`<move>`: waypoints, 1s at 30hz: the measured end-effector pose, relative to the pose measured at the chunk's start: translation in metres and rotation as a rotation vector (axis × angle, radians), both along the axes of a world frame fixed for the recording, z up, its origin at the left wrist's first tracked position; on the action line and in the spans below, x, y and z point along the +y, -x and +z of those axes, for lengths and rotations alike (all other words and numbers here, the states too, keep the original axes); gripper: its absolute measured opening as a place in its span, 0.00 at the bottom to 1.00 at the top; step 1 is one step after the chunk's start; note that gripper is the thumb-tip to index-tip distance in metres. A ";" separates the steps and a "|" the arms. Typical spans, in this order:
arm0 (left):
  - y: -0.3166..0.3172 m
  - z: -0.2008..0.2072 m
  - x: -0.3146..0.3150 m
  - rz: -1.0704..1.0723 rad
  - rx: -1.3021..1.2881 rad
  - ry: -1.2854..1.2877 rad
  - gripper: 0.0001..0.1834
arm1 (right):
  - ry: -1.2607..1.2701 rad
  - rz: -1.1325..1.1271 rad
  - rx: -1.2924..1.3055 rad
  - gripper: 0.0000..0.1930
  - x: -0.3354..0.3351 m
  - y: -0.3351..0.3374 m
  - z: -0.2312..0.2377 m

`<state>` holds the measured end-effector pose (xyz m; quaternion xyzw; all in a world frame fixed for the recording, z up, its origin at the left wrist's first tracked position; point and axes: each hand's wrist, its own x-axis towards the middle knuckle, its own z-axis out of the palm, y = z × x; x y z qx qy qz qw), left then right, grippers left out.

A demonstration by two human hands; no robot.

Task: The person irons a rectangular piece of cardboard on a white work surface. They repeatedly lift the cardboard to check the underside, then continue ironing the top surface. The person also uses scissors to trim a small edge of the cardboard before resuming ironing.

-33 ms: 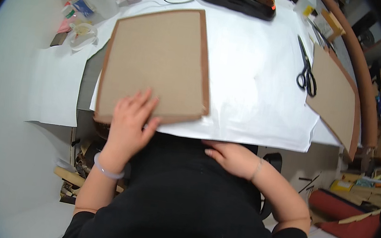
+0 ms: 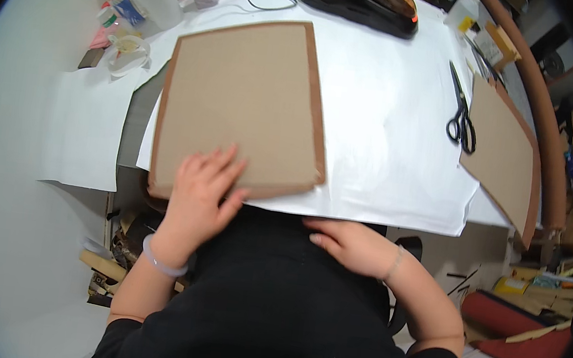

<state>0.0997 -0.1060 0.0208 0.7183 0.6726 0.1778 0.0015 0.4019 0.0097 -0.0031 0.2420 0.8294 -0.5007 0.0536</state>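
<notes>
My left hand (image 2: 200,201) lies on the near edge of a flat tan panel (image 2: 239,96), fingers spread and the thumb apart. The panel is roughly rectangular with brown borders along its sides, and its near edge looks folded or layered. It rests on a white sheet (image 2: 376,133) spread over the table. At the table's front edge sits my right hand (image 2: 356,249), close against my black shirt. Its thumb shows, but most of the other fingers are hidden, so whether it grips anything is unclear.
Black-handled scissors (image 2: 461,121) lie to the right, beside a second tan panel (image 2: 502,147) with a brown border. A long brown roll (image 2: 546,131) runs along the right side. A black machine (image 2: 359,7) with a cord stands at the back. Bottles and a plastic cup (image 2: 129,55) stand at the left.
The tan panel has shifted slightly right and toward me, with my left hand on it. My right hand stays at the front edge. The whole view has moved a little.
</notes>
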 end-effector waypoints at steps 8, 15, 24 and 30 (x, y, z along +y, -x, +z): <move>-0.005 -0.005 0.015 0.214 -0.067 0.042 0.35 | 0.158 -0.180 0.153 0.16 0.061 0.003 0.123; 0.027 -0.008 0.032 0.075 0.005 0.149 0.41 | -0.456 -0.239 0.330 0.21 0.110 0.053 0.082; 0.087 0.010 0.056 -0.054 0.169 0.254 0.40 | -0.940 -0.061 0.104 0.30 0.106 0.080 0.016; 0.075 0.003 0.079 0.073 0.113 0.233 0.36 | -0.973 -0.138 0.053 0.29 0.086 0.090 0.016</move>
